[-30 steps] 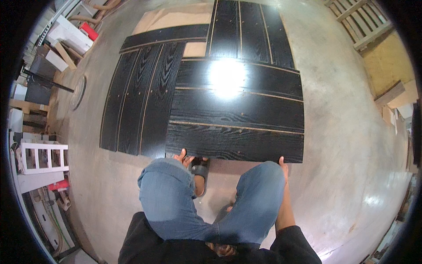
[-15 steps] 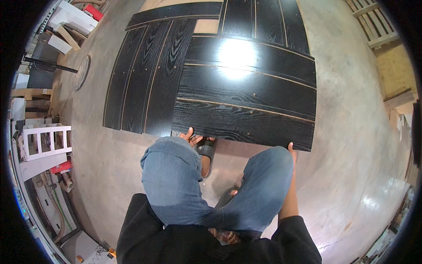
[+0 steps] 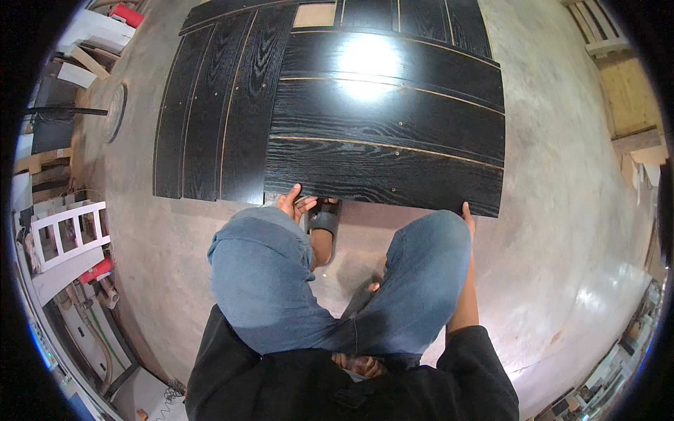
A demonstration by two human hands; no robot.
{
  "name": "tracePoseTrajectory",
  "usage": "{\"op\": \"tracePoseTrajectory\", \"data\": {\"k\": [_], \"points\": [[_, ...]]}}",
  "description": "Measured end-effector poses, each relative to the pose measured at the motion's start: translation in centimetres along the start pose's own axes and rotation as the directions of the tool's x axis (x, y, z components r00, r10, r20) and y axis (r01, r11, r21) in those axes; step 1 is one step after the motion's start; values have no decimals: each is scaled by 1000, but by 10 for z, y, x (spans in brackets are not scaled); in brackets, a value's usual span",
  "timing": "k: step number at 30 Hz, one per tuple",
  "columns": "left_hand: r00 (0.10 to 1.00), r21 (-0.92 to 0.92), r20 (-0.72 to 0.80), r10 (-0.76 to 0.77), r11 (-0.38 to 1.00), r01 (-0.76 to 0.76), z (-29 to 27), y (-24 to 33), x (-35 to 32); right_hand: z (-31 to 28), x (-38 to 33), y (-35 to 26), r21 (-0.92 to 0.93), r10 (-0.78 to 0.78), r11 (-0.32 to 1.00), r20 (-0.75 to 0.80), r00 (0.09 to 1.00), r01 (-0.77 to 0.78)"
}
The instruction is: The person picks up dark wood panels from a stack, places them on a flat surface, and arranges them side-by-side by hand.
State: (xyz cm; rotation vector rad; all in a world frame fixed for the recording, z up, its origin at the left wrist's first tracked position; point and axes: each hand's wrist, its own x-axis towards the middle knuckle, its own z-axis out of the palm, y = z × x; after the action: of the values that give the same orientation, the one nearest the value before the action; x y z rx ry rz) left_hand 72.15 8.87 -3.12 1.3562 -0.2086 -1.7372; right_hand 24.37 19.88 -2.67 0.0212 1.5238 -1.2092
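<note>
Pressure shared evenly between the left hand [image 3: 290, 201] and right hand [image 3: 468, 217] would likely keep the near black board [image 3: 382, 172] level. The board lies toward twelve o'clock from both hands: the left sits at its eight o'clock, thumb at the near edge, fingers partly spread; the right sits at its four o'clock, thumb up against the edge, other fingers hidden. Whether either grips it, one cannot tell.

From where I stand, I can make out no readable lettering, number, label or sign anywhere, whether on the black wood-grain boards [image 3: 337, 170] or around them.
</note>
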Motion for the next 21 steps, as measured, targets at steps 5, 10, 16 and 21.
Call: {"op": "tracePoseTrajectory", "data": {"k": [5,10,16,21], "points": [[1000,39,5,-11,999,10,5,6,-4,15,-6,-3,98,27,995,-57,998,-22],[999,29,-14,-29,999,30,9,5,2,-10,15,9,3,-3,1000,-84,996,4],[1000,-48,20,5,999,-4,10,8,-7,24,-16,-5,17,-70,997,-11,997,70],[1000,-25,16,-10,1000,11,15,10,-7,18,-11,-7,-97,-111,990,-60,992,105]]}}
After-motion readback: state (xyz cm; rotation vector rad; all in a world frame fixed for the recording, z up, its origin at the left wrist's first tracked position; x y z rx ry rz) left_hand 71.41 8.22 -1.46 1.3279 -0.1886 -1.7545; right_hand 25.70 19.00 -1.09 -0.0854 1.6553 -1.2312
